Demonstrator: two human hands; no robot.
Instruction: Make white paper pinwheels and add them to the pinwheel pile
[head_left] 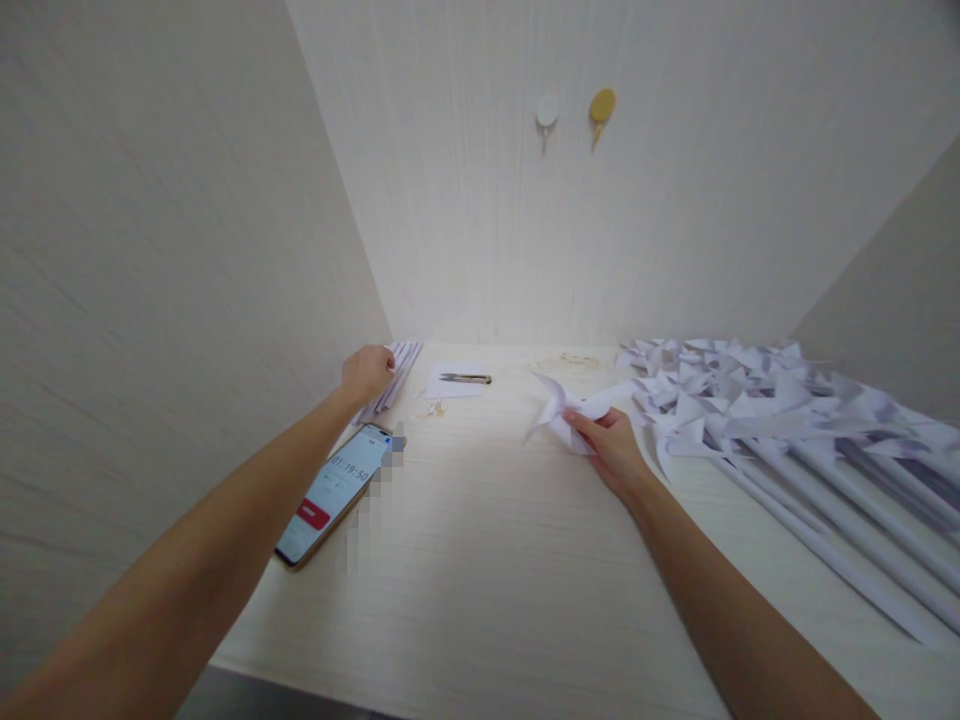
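My right hand [611, 445] pinches a white paper pinwheel [559, 408] by its middle, holding it a little above the table with its curved blades spread out. At the back left, my left hand [369, 372] is closed over a bundle of thin rolled paper sticks [401, 375]. Its curled fingertips touch or sit right beside the sticks; what lies between them is hidden. Below that wrist lies a phone [341, 490] showing a running timer, partly covered by my forearm.
Small thread snips [465, 379] rest on white paper [454, 390] near the back wall, with tan scraps [435, 408] in front. Many finished paper pinwheels [750, 390] on long paper sticks [847, 510] are heaped at right. Two hooks, white [547, 110] and yellow [602, 106], hang on the wall.
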